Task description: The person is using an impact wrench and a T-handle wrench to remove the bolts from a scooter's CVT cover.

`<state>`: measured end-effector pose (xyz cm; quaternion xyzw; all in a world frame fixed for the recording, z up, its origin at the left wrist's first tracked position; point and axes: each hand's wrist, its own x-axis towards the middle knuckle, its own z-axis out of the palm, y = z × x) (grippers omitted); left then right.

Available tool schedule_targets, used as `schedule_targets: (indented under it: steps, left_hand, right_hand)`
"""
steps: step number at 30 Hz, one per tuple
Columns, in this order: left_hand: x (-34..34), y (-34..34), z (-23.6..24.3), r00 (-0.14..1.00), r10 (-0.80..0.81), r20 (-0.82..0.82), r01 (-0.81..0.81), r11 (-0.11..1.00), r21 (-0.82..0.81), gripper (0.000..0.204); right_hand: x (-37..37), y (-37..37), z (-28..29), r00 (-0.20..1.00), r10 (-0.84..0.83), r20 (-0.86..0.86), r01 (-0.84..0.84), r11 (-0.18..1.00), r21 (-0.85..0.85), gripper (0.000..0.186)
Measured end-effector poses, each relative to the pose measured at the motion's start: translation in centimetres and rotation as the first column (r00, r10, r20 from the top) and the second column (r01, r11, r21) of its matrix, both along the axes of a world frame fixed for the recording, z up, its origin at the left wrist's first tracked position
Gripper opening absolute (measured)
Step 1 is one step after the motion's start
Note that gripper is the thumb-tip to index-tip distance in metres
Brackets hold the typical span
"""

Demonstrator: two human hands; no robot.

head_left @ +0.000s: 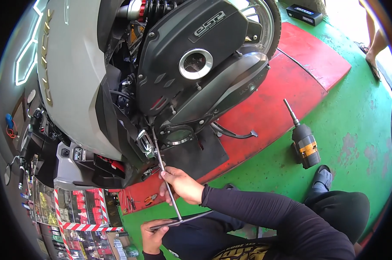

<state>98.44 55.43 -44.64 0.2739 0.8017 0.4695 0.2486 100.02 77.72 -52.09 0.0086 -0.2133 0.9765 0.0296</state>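
A long T-handle wrench (174, 203) runs slantwise from my hands up to the lower side of a grey and black scooter (81, 65). My left hand (151, 241) is closed around the left end of its crossbar. Higher up, my right hand (185, 186) wraps its fingers about the shaft. The wrench's far tip goes in beside the black engine cover (170, 56), near a footpeg (145, 142); what it meets there is hidden. Several bolts stick out along the cover's lower edge.
A power driver (306, 145) with a long socket lies on the green floor, right of the red platform (265, 112). Orange-handled pliers (150, 199) and small tools lie at the platform's near end. A glass display case (81, 227) stands lower left. Another person's foot (372, 67) is far right.
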Motion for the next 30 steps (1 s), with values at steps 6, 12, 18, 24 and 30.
schedule_targets:
  steps: [6, 12, 18, 24, 30]
  left_hand:
    - [0.1, 0.6, 1.0, 0.992, -0.074, -0.107, 0.069, 0.996, -0.047, 0.023]
    - [1.5, 0.8, -1.2, 0.987, 0.042, -0.153, -0.003, 0.969, 0.247, 0.028]
    - [4.8, 2.9, -6.4, 0.967, 0.216, 0.137, -0.256, 0.812, 0.525, 0.036]
    - [4.6, 3.5, -6.7, 0.973, 0.212, 0.092, -0.228, 0.818, 0.528, 0.034]
    - [4.0, 2.2, -7.1, 0.98, 0.137, 0.147, -0.195, 0.82, 0.538, 0.035]
  right_hand:
    - [-0.1, -1.0, 0.4, 0.998, -0.06, -0.013, 0.057, 0.983, -0.174, 0.021]
    - [-0.1, -1.6, 1.4, 0.996, -0.082, 0.033, 0.088, 0.963, -0.256, 0.023]
    - [-1.1, -3.0, 0.9, 0.989, -0.119, 0.088, 0.139, 0.949, -0.282, 0.024]
    - [-1.7, -3.7, 0.4, 0.984, -0.155, 0.087, 0.174, 0.939, -0.297, 0.026]
    - [-1.8, -3.8, 0.2, 0.986, -0.145, 0.081, 0.163, 0.938, -0.308, 0.026]
